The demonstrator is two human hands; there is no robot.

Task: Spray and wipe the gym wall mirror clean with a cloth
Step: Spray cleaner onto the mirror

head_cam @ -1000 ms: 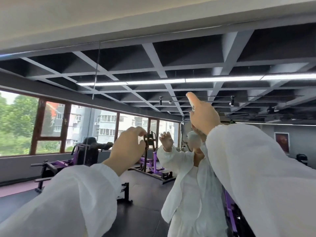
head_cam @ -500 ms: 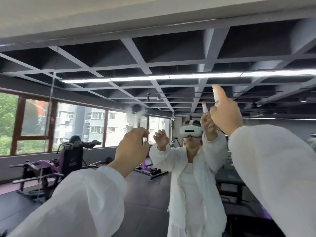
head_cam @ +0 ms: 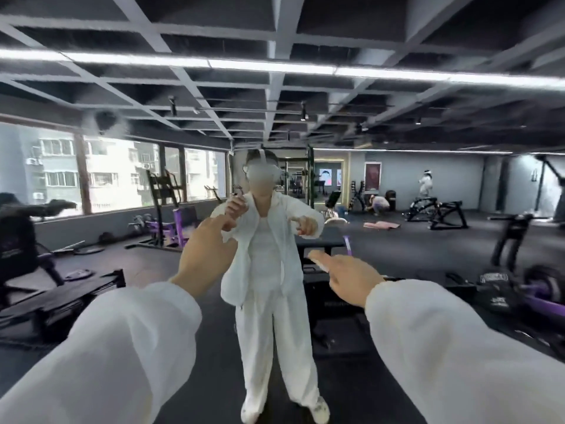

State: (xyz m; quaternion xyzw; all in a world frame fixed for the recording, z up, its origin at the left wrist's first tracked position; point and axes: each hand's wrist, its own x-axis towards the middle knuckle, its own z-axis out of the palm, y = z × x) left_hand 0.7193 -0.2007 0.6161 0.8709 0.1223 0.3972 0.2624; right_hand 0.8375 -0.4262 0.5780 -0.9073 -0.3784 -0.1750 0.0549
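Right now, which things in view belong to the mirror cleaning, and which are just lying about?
For the job: mirror, spray mist on it, spray bottle in the right hand.
Just lying about: pink mat, weight plate, purple machine.

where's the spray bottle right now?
Head view, right of centre: the small spray bottle sits in the right hand, held low near the mirror, just right of the person's white-clad reflection.

— What stands by the windows (head_cam: pixel 122 175)?
— Purple-and-black weight machines (head_cam: pixel 171 218), with a strip light (head_cam: pixel 269 67) on the gridded ceiling overhead.
— And farther back?
— A pink mat (head_cam: pixel 382 224) on the dark floor, near a crouching person (head_cam: pixel 379 205).
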